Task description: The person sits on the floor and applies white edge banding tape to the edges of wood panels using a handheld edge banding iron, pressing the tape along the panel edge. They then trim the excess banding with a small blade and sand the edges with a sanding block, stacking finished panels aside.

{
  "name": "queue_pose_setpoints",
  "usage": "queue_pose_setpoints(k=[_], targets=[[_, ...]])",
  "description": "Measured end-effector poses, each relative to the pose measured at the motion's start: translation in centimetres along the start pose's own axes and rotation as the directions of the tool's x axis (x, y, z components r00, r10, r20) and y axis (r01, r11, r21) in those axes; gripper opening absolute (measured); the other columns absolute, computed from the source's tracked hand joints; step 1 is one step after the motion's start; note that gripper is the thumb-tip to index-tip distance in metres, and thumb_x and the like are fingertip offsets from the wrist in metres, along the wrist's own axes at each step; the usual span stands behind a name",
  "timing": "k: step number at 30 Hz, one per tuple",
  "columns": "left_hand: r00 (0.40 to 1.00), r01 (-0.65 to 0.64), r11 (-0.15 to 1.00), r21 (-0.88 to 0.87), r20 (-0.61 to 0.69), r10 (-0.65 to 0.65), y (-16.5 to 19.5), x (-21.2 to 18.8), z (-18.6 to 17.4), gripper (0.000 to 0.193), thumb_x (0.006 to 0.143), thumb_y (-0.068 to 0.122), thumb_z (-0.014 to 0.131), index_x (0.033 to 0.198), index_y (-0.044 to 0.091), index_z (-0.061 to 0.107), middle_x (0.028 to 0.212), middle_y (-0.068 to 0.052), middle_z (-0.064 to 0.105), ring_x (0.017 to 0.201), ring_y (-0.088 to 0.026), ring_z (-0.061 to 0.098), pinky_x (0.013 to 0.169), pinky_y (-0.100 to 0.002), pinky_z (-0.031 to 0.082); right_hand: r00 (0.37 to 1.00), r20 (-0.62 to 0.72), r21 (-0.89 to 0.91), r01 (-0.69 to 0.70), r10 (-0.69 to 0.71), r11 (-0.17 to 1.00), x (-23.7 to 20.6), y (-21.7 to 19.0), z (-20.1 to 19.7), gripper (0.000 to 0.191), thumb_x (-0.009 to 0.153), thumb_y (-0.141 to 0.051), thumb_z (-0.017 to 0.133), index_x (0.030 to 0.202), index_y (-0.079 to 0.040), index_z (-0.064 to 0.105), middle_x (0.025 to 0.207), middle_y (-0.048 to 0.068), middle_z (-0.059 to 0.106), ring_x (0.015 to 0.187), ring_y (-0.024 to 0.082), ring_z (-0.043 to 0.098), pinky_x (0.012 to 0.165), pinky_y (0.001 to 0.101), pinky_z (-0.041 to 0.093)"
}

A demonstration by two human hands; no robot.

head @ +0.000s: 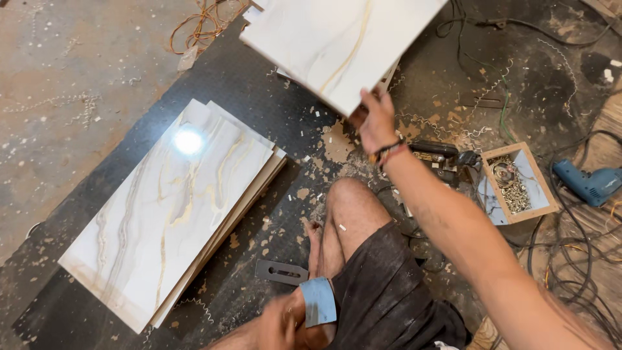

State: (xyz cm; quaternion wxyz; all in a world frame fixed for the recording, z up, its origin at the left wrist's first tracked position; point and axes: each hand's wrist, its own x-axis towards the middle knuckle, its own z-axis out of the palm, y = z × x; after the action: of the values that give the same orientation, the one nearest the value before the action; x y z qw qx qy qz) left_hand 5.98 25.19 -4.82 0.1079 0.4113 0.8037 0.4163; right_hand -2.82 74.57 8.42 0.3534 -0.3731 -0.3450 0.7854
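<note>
My right hand [376,123] is closed on the lower corner of a white marbled panel [337,45], which is lifted and tilted at 12 o'clock, above the dark mat [214,84]. My left hand [275,327] is low at 6 o'clock, blurred; it touches a blue piece [319,301] beside my knee [350,201], but I cannot tell if it grips it. A stack of similar panels [168,214] lies flat at 9 o'clock. A wooden box [518,185] with metal parts and a blue drill [589,183] are at 3 o'clock.
</note>
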Motion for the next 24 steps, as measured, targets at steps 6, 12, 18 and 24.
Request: queue_pose_setpoints(k=[6, 12, 18, 24], targets=[[0.927, 0.372, 0.925, 0.076, 0.016, -0.374, -4.3, -5.6, 4.5, 0.04, 0.086, 0.022, 0.069, 0.123, 0.007, 0.068, 0.116, -0.017, 0.072, 0.104, -0.03, 0.071, 0.092, -0.04, 0.056, 0.961, 0.12, -0.455, 0.275, -0.248, 0.847, 1.5, -1.1, -0.6, 0.089, 0.086, -0.02, 0.077, 0.152, -0.008, 0.017, 0.131, 0.017, 0.057, 0.113, 0.029, 0.067, 0.082, 0.0388, 0.067], [0.95, 0.288, 0.941, 0.178, 0.07, -0.304, -3.3, -4.3, 4.8, 0.043, 0.086, 0.026, 0.071, 0.126, 0.01, 0.067, 0.128, -0.016, 0.066, 0.118, -0.035, 0.063, 0.098, -0.045, 0.05, 0.772, 0.377, -0.7, 0.599, -0.512, 0.388, 2.7, 0.6, -1.4, 0.117, 0.088, -0.03, 0.091, 0.164, -0.004, 0.007, 0.147, 0.023, 0.055, 0.131, 0.033, 0.06, 0.112, 0.0467, 0.05], [0.898, 0.376, 0.908, 0.185, 0.167, -0.406, 0.3, -3.3, 3.3, 0.042, 0.086, 0.019, 0.071, 0.127, 0.011, 0.065, 0.13, -0.014, 0.063, 0.121, -0.036, 0.059, 0.1, -0.045, 0.047, 0.707, 0.369, -0.726, 0.624, -0.603, 0.288, 6.0, -0.3, 0.5, 0.11, 0.09, -0.031, 0.091, 0.165, 0.0, 0.016, 0.121, 0.018, 0.067, 0.109, 0.026, 0.066, 0.097, 0.0388, 0.056], [0.878, 0.475, 0.879, 0.047, 0.05, -0.477, 3.7, -0.8, -0.5, 0.037, 0.089, 0.016, 0.068, 0.126, 0.01, 0.066, 0.128, -0.013, 0.065, 0.12, -0.036, 0.06, 0.099, -0.043, 0.049, 0.794, 0.357, -0.813, 0.524, -0.493, 0.254, 5.6, -3.0, 2.6, 0.099, 0.09, -0.032, 0.092, 0.161, 0.001, 0.03, 0.094, 0.009, 0.067, 0.085, 0.02, 0.063, 0.077, 0.0357, 0.054]])
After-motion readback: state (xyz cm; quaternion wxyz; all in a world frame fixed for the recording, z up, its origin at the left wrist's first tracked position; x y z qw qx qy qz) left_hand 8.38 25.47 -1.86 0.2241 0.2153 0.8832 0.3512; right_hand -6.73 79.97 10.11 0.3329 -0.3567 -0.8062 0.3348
